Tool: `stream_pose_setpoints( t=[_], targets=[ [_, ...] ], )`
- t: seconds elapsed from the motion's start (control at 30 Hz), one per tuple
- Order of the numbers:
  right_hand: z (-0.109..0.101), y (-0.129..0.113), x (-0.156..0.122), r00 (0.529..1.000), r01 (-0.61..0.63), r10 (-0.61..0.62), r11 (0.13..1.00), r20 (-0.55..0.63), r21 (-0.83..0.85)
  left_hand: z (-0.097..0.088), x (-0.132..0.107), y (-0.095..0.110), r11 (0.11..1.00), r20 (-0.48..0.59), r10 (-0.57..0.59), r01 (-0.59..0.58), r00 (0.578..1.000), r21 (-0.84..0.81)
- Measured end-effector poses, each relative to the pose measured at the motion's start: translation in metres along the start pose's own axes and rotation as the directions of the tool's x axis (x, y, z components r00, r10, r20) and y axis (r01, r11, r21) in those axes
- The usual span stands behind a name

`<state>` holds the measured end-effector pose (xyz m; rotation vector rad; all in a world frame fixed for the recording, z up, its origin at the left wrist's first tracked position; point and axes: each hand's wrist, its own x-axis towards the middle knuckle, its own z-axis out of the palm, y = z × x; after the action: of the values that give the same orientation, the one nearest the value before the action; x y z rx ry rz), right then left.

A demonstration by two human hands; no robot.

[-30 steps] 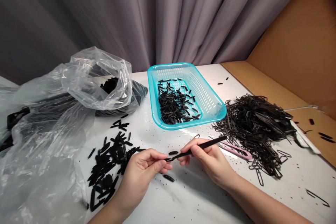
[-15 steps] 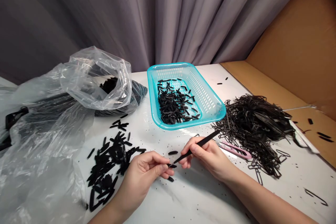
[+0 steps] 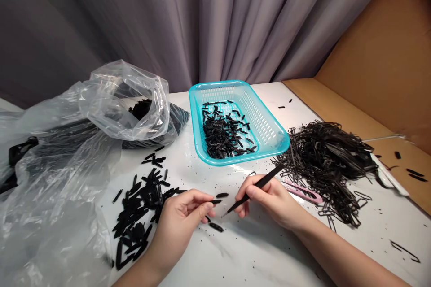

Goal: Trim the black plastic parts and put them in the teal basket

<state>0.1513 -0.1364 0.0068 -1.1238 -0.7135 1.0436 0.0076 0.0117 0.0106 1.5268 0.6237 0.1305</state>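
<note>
No readable text, label, brand, number or sign shows anywhere: not on the basket (image 3: 269, 130), the bag (image 3: 101, 98), or the worktop (image 3: 256, 251).

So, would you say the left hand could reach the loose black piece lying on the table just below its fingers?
Probably yes: the left hand pinches a small piece right above the loose black piece, with bare table between.

1. The clear plastic bag (image 3: 50, 179) runs off the left and bottom edges; the dark contents inside show only as blurred shapes.
2. Both forearms are cut off by the bottom edge.
3. The pink tool (image 3: 303, 192) is partly hidden behind the right hand (image 3: 272, 199).
4. The left hand (image 3: 183, 219) pinches a small black piece (image 3: 215, 201), too small to identify.
</note>
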Motion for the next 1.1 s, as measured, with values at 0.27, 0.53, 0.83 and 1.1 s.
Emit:
stream_pose_setpoints(
  t=[0.27, 0.53, 0.83, 1.1],
  targets=[
    [-0.0012, 0.0018, 0.0024, 0.983, -0.008, 0.002, 0.999, -0.181, -0.032, -0.0037, 0.0036, -0.0015, 0.832, 0.038, 0.244, -0.229, 0.969, 0.505],
    [-0.0019, 0.0025, 0.0039, 0.966, 0.01, -0.027, 0.997, -0.257, -0.071, -0.0028, -0.0015, 0.001, 0.606, 0.23, 0.387, -0.434, 0.893, 0.667],
    [-0.0002, 0.0033, 0.0041, 0.962, -0.003, -0.026, 0.995, -0.272, -0.104, -0.0021, 0.0017, 0.0011, 0.625, 0.222, 0.357, -0.409, 0.907, 0.665],
    [-0.0016, 0.0042, 0.0043, 0.962, 0.0, -0.023, 0.996, -0.272, -0.084, -0.0048, -0.0018, -0.0043, 0.702, 0.18, 0.421, -0.445, 0.889, 0.556]
  ],
)
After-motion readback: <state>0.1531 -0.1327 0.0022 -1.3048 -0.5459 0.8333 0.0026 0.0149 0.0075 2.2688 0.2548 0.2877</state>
